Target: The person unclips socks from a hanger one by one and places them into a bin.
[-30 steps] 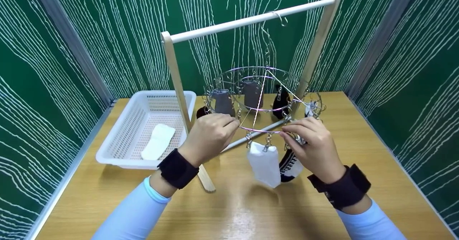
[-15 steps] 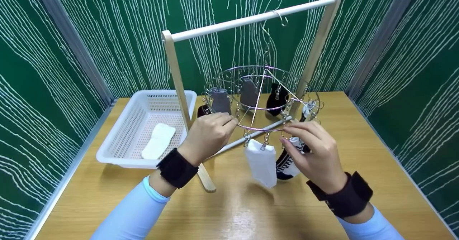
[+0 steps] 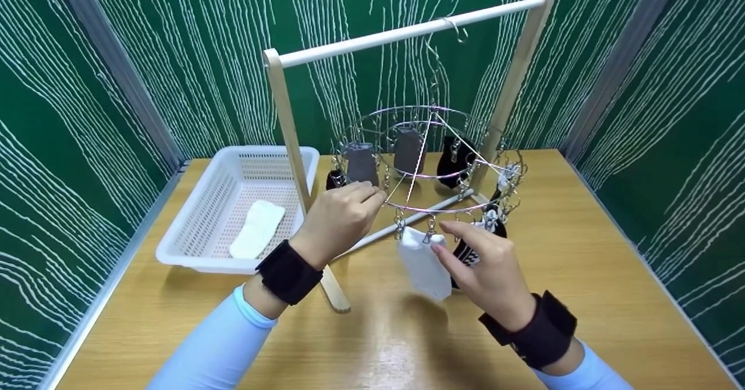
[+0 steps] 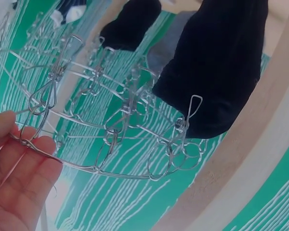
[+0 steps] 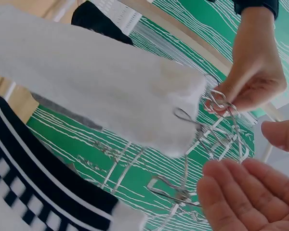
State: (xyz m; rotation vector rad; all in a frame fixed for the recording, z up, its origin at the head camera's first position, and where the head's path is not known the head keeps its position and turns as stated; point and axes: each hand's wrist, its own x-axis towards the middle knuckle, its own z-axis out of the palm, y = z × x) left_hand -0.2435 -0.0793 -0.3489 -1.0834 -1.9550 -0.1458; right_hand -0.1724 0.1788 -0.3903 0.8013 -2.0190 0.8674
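Two metal clips pin the small white cotton sock point(image 3: 424, 262) to the near edge of the round wire clip hanger point(image 3: 428, 166); hangs just right of centre, above the wooden table point(image 3: 582, 273). Likely light, soft and limp, prone to swing with the freely hanging ring; best taken at the cuff just under the clips, or at the clip itself, since a tug lower down would probably only stretch the fabric. Looks springy and easily tilted, that wire ring, so wants steadying. Left hand point(image 3: 340, 218), raised with wrist bent, pinches the near-left rim wire between thumb and fingertips point(image 4: 36, 144). Right hand point(image 3: 486, 262), lower and nearer, spread and relaxed, palm turned toward the sock, grasps nothing; fingers point(image 5: 241, 185) just beside the clips, short of touching. Beside the white sock hangs a black-and-white patterned sock point(image 3: 468, 250).
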